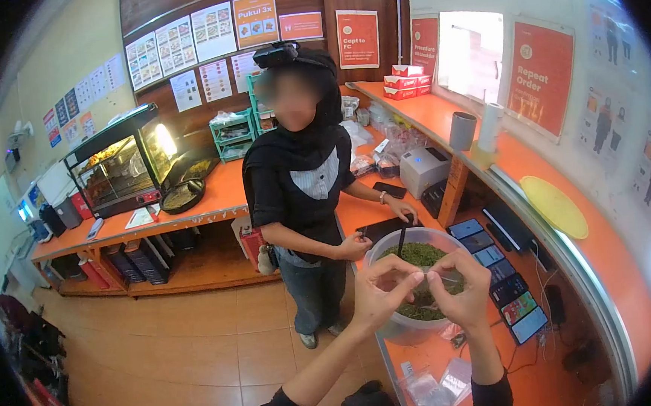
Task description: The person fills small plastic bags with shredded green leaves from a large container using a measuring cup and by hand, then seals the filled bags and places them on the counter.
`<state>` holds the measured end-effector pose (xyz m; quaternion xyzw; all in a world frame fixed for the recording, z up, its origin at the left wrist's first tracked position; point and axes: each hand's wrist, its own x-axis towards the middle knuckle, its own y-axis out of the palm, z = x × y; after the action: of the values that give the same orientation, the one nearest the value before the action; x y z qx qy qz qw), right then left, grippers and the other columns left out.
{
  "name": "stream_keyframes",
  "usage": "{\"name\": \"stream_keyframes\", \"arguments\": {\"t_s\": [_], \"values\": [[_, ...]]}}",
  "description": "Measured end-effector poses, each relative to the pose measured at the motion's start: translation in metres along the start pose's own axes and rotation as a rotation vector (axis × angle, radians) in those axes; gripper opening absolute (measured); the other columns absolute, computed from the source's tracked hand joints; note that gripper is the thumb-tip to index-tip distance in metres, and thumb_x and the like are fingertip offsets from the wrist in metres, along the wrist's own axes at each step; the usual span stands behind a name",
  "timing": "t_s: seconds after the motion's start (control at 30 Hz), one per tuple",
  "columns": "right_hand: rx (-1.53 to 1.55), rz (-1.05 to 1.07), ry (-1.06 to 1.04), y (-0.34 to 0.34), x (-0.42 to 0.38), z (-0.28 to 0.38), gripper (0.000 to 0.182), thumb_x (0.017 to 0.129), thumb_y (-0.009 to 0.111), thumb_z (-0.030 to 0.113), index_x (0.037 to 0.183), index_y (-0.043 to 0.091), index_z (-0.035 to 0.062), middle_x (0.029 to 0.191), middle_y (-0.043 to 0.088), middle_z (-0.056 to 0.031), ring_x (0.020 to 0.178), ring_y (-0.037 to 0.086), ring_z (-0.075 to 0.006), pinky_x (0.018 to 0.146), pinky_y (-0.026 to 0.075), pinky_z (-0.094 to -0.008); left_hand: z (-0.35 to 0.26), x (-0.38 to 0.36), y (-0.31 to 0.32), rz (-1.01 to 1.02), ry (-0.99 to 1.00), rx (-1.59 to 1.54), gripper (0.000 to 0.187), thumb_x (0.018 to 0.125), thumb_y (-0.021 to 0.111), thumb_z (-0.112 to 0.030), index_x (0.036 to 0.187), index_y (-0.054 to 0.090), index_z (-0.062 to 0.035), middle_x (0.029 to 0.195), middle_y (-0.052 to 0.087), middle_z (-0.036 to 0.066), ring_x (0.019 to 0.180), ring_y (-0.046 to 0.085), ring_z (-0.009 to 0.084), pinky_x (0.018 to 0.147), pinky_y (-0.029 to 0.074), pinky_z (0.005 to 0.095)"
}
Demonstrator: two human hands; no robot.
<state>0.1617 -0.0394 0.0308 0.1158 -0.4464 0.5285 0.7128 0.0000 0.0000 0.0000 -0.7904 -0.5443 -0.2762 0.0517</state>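
Note:
My left hand (386, 291) and my right hand (461, 284) meet above a translucent white tub (402, 332). Thumbs and forefingers pinch what looks like a small clear plastic bag (426, 273), which hardly shows against the background. Green chopped leaves (422, 254) fill much of the tub, partly hidden behind my hands. A black handle (401, 238) stands up out of the leaves. Clear plastic bags (428, 396) lie on the orange counter, below and between my forearms.
Across the counter stands a person (300, 167) in black, both hands near a dark flat object (382, 229). Several phones (500, 270) line the right side. Further back are a grey printer (423, 170), a yellow lid (554, 206) and a lit food warmer (119, 168).

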Motion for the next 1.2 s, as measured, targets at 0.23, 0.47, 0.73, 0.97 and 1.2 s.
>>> {"name": "stream_keyframes", "arguments": {"t_s": [0.23, 0.47, 0.73, 0.97, 1.2], "values": [[-0.084, 0.049, -0.069, 0.005, -0.001, 0.011, 0.012, 0.074, 0.071, 0.002, 0.080, 0.060, 0.0021, 0.074, 0.060, -0.0090, 0.068, 0.061, -0.0220, 0.064, 0.049, -0.0303, 0.003, -0.004, -0.003, -0.010, 0.054, 0.004, 0.008, 0.087, 0.073, -0.004, 0.089, 0.069, 0.0025, 0.082, 0.066, 0.006, 0.061, 0.063, 0.0095, 0.054, 0.049, 0.0213], [-0.041, 0.061, 0.008, 0.001, -0.002, 0.013, 0.011, 0.075, 0.069, 0.002, 0.082, 0.061, 0.0008, 0.076, 0.062, -0.0080, 0.069, 0.061, -0.0188, 0.066, 0.048, -0.0298, -0.003, -0.006, -0.003, 0.029, -0.002, 0.102, 0.010, 0.088, 0.073, -0.008, 0.094, 0.072, 0.0009, 0.089, 0.067, 0.005, 0.063, 0.064, 0.0083, 0.056, 0.049, 0.0196], [-0.028, 0.091, 0.067, 0.001, -0.004, 0.020, 0.012, 0.076, 0.069, 0.002, 0.081, 0.059, -0.0006, 0.076, 0.060, -0.0105, 0.069, 0.063, -0.0211, 0.066, 0.050, -0.0305, -0.009, -0.014, -0.002, 0.030, -0.025, 0.110, 0.011, 0.090, 0.072, -0.008, 0.098, 0.071, 0.0009, 0.091, 0.069, 0.005, 0.069, 0.066, 0.0086, 0.061, 0.054, 0.0217], [0.013, 0.114, 0.075, 0.007, -0.007, 0.020, 0.011, 0.077, 0.069, 0.002, 0.081, 0.059, -0.0006, 0.075, 0.060, -0.0101, 0.068, 0.061, -0.0200, 0.065, 0.050, -0.0301, -0.006, -0.019, -0.006, -0.020, -0.083, -0.057, 0.012, 0.089, 0.074, -0.007, 0.097, 0.072, 0.0007, 0.088, 0.071, 0.004, 0.074, 0.067, 0.0086, 0.067, 0.056, 0.0230], [0.036, 0.108, 0.049, 0.018, -0.013, 0.019, 0.014, 0.076, 0.071, 0.006, 0.080, 0.060, 0.0003, 0.073, 0.059, -0.0097, 0.066, 0.060, -0.0189, 0.062, 0.048, -0.0295, -0.010, -0.029, -0.016, -0.028, -0.082, -0.022, 0.010, 0.088, 0.075, -0.008, 0.093, 0.074, 0.0008, 0.085, 0.071, 0.005, 0.072, 0.065, 0.0089, 0.065, 0.053, 0.0228]]}}
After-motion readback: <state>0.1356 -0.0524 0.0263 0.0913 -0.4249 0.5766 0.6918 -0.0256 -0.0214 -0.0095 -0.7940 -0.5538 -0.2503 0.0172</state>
